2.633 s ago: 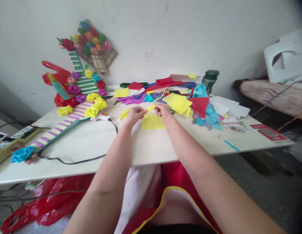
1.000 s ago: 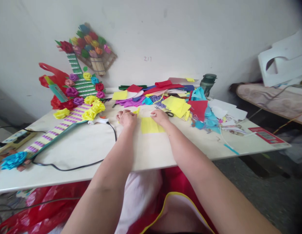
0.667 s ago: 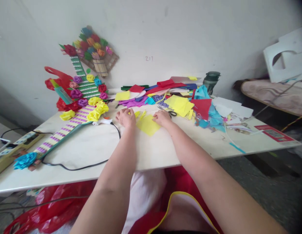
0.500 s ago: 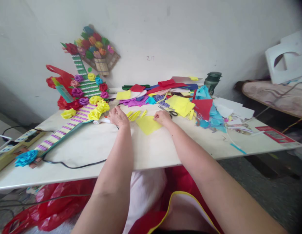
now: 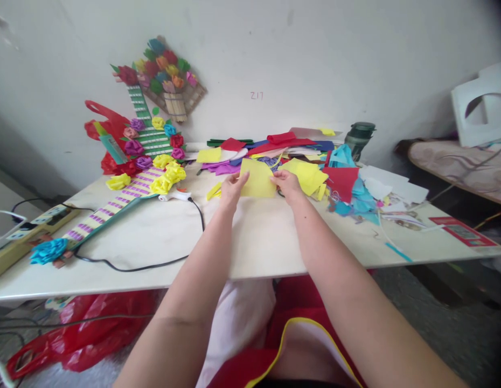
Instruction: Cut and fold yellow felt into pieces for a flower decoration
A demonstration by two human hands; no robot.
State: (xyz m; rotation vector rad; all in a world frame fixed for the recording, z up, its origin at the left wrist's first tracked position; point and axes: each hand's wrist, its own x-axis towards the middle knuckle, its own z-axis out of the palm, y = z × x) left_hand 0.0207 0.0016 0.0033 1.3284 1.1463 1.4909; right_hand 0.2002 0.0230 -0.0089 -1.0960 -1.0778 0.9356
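With fingers pinched on opposite sides of the yellow sheet, my left hand and right hand hold it over the surface, where I judge light, even tension best against creasing.

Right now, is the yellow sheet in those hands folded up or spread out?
Spread out: the yellow sheet shows a broad face between the left hand and right hand, holding opposite sides.

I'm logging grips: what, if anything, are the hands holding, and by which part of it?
A yellow sheet, held at opposite sides: the left hand pinches its left edge, the right hand its right edge.
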